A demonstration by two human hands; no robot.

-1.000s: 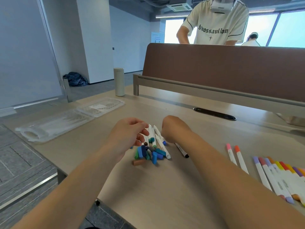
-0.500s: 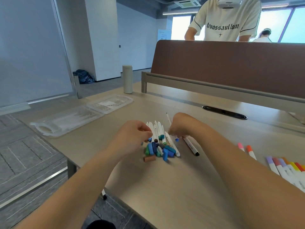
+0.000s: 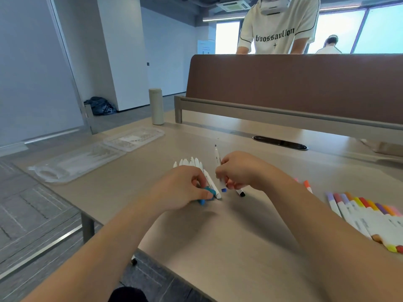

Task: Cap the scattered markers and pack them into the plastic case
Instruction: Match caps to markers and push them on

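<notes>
Markers (image 3: 192, 163): a loose bundle of white barrels is lying on the table (image 3: 218, 240), just beyond the left hand. A finished row of capped markers (image 3: 359, 211) is lying well apart at the right.
Handling: they are looking light, stiff and smooth, so I'd expect them to roll. The middle of the barrel is the place to hold, leaving the end free for its cap.
Right hand (image 3: 239, 171): fingers are curling tight round one marker (image 3: 217, 156), tilting its dark tip up and away and its blue end down toward the table.
Left hand (image 3: 183, 188): it is hovering palm down over the loose caps, thumb and fingertips pinching a blue cap (image 3: 206, 189).
Plastic case (image 3: 87, 158): it is lying open at the far left, well apart from both hands. I cannot tell whether anything is in it.
</notes>
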